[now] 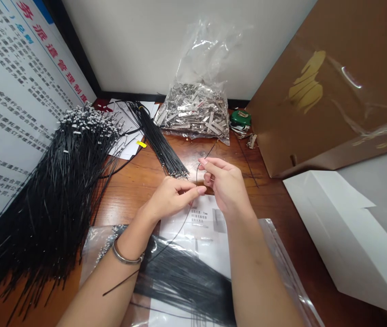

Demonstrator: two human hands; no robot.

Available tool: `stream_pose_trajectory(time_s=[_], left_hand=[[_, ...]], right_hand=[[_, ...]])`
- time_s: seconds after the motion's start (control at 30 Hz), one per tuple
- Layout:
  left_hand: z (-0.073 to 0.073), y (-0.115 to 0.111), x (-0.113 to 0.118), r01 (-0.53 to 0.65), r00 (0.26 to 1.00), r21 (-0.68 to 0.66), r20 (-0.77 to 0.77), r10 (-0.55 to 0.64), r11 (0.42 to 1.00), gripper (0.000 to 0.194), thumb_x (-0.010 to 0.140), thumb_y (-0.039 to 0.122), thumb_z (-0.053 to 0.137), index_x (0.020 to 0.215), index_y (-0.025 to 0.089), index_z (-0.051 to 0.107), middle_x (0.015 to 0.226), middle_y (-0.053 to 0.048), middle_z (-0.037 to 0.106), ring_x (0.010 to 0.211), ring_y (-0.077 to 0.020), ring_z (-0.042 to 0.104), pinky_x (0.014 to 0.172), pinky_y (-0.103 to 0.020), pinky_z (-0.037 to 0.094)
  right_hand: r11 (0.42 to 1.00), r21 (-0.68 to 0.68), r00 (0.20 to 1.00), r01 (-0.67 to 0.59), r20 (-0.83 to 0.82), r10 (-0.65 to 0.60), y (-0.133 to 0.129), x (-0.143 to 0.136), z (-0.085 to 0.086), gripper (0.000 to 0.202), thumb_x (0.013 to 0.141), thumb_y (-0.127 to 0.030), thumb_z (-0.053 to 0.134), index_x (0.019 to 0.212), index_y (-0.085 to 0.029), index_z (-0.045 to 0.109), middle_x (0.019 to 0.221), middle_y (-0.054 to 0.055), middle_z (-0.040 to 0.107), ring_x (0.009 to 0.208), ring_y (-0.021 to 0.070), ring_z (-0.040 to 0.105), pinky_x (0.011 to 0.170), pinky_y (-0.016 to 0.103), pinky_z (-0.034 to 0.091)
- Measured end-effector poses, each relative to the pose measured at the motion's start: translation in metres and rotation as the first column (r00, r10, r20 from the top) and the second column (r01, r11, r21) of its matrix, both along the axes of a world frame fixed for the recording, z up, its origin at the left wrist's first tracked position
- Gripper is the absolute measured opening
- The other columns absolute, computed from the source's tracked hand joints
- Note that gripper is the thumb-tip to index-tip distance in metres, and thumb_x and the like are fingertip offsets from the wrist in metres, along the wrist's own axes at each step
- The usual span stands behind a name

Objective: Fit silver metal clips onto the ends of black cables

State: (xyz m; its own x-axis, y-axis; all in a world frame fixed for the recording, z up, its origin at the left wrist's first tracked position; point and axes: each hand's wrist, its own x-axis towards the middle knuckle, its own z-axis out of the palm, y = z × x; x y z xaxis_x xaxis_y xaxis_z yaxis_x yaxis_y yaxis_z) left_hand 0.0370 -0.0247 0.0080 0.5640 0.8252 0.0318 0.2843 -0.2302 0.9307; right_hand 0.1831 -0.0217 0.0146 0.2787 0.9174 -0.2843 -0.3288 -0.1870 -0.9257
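One thin black wire (180, 231) runs through both my hands; its lower end trails across my left forearm and its upper end points toward the back. My left hand (176, 195) pinches it between thumb and fingers. A little higher along the same wire, my right hand (225, 181) grips it with thumb and index finger. Under my arms lies a clear plastic bag (282, 261) with black wires, over a printed sheet (219, 204). Just beyond my left hand, a bundle of black wires (161, 143) with metal tips rests on the wooden table.
A large pile of black wires (60, 181) with white connectors fills the left side. A clear bag of metal pieces (196, 111) stands against the wall, beside a green tape measure (240, 119). On the right are a brown box (333, 91) and a white box (343, 236).
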Motion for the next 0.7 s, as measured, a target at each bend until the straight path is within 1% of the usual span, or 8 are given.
stream_pose_trajectory(time_s=[0.1,0.2,0.27,0.3,0.37,0.5,0.63,0.7], left_hand=[[-0.001,0.0,0.0,0.003,1.0,0.062,-0.012,-0.003,0.998,0.044,0.086,0.045,0.054,0.056,0.016,0.063,0.046,0.003,0.046,0.047,-0.0087,0.037,0.049,-0.024,0.027],[-0.004,0.0,-0.001,-0.025,0.999,0.099,-0.025,0.027,0.995,0.054,0.085,0.047,0.055,0.043,0.016,0.046,0.044,0.004,0.035,0.046,-0.008,0.029,0.048,-0.025,0.022],[-0.005,0.0,0.0,-0.068,0.997,0.096,-0.023,0.071,0.993,0.055,0.086,0.048,0.053,0.043,0.016,0.041,0.044,0.004,0.033,0.046,-0.0079,0.029,0.048,-0.026,0.022],[-0.006,0.0,0.0,-0.103,0.995,0.089,-0.011,0.104,0.991,0.055,0.087,0.048,0.052,0.043,0.017,0.04,0.045,0.004,0.033,0.047,-0.008,0.029,0.048,-0.026,0.021],[-0.005,0.001,0.001,-0.211,0.977,0.06,0.052,0.208,0.976,0.053,0.088,0.047,0.051,0.045,0.017,0.038,0.046,0.004,0.031,0.048,-0.0081,0.029,0.049,-0.026,0.022],[-0.003,0.006,0.001,-0.421,0.873,-0.067,0.241,0.424,0.904,0.044,0.085,0.045,0.056,0.053,0.017,0.044,0.051,0.004,0.038,0.051,-0.0082,0.035,0.051,-0.023,0.03],[-0.004,0.009,0.001,-0.409,0.831,-0.174,0.334,0.444,0.896,0.026,0.078,0.041,0.065,0.075,0.015,0.066,0.07,-0.001,0.063,0.06,-0.0103,0.052,0.057,-0.022,0.042],[-0.004,0.009,0.001,-0.41,0.822,-0.199,0.342,0.455,0.89,0.024,0.075,0.038,0.068,0.078,0.015,0.069,0.076,-0.004,0.067,0.062,-0.0111,0.055,0.057,-0.022,0.044]], right_hand=[[1.0,0.019,1.0,0.005,0.015,-0.005,0.0,0.003,0.001,0.022,0.057,-0.031,0.08,0.069,-0.018,0.066,0.065,-0.001,0.06,0.045,0.005,0.037,0.044,0.024,0.028],[0.979,0.079,0.982,0.186,0.024,-0.188,0.001,0.008,0.002,0.02,0.059,-0.031,0.077,0.071,-0.019,0.066,0.068,0.0,0.06,0.047,0.0062,0.037,0.044,0.024,0.027],[0.974,0.083,0.977,0.211,-0.003,-0.212,0.0,0.009,0.003,0.019,0.059,-0.031,0.077,0.07,-0.019,0.067,0.067,0.0,0.059,0.048,0.0064,0.038,0.043,0.024,0.026],[0.985,0.071,0.988,0.155,-0.012,-0.154,0.0,0.009,0.004,0.019,0.058,-0.03,0.077,0.068,-0.018,0.066,0.066,0.0,0.059,0.048,0.0064,0.038,0.043,0.024,0.026],[0.998,0.038,0.999,-0.048,-0.009,0.049,-0.002,0.008,0.006,0.019,0.057,-0.031,0.077,0.064,-0.017,0.066,0.062,-0.001,0.057,0.047,0.0062,0.038,0.044,0.024,0.026],[0.902,-0.023,0.901,-0.432,0.042,0.432,-0.006,0.0,0.007,0.02,0.061,-0.033,0.076,0.06,-0.016,0.066,0.057,0.0,0.058,0.046,0.0059,0.038,0.045,0.024,0.025],[0.805,-0.046,0.802,-0.592,0.065,0.594,-0.008,-0.006,0.006,0.017,0.063,-0.032,0.074,0.059,-0.017,0.067,0.057,0.0,0.059,0.046,0.006,0.039,0.044,0.023,0.023],[0.78,-0.048,0.775,-0.625,0.088,0.626,-0.008,-0.008,0.005,0.015,0.064,-0.03,0.072,0.058,-0.017,0.067,0.056,0.0,0.059,0.046,0.0064,0.04,0.044,0.023,0.023]])
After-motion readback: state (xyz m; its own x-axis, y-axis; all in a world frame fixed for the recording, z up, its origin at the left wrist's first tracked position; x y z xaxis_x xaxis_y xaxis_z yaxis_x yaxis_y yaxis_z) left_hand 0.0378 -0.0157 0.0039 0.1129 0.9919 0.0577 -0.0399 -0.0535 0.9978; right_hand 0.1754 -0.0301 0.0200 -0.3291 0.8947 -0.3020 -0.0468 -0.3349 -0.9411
